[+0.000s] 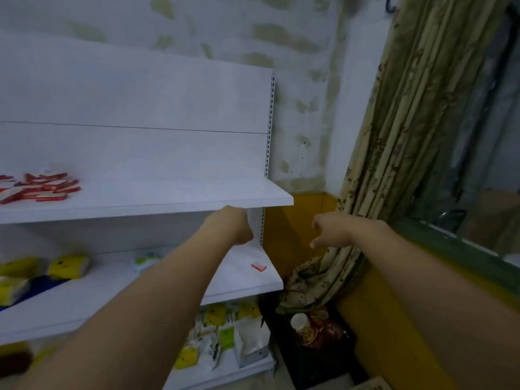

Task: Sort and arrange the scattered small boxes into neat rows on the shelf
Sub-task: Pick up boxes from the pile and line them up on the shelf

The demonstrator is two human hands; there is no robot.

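Note:
Several small red-and-white boxes (42, 187) lie in a loose pile at the left of the white upper shelf (197, 201). One more red-and-white box (259, 266) lies alone near the right end of the middle shelf (247, 288). My left hand (230, 225) is stretched out just below the upper shelf's front edge, above the lone box, with its fingers curled in and nothing showing in it. My right hand (329, 229) hangs in the air right of the shelf unit, fingers loosely curled and holding nothing.
Yellow and blue packets (67, 266) sit at the left of the middle shelf. More yellow, green and white packets (222, 333) fill the bottom shelf. A gathered patterned curtain (394, 136), a yellow wall panel (295, 220) and a dark bin with cups (309, 330) stand to the right.

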